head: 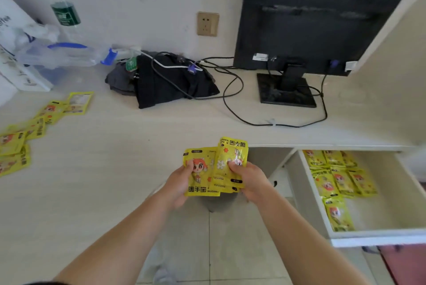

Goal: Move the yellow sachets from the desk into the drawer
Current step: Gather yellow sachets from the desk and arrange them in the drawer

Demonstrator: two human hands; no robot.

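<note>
Both hands hold a small stack of yellow sachets (214,167) in front of the desk's front edge. My left hand (178,184) grips the stack's left side, and my right hand (250,181) grips the right side, thumb on the top sachet. Several more yellow sachets (25,132) lie scattered on the desk (103,158) at the far left. The open drawer (378,236) at the lower right holds several yellow sachets (338,178) along its left and back part.
A black monitor (309,29) stands at the back right with cables (232,91) trailing over the desk. Dark folded clothing (168,79) lies at the back centre. Clear plastic bottles (66,54) and a white bag (16,38) sit at the back left. A wall socket (207,23) is above.
</note>
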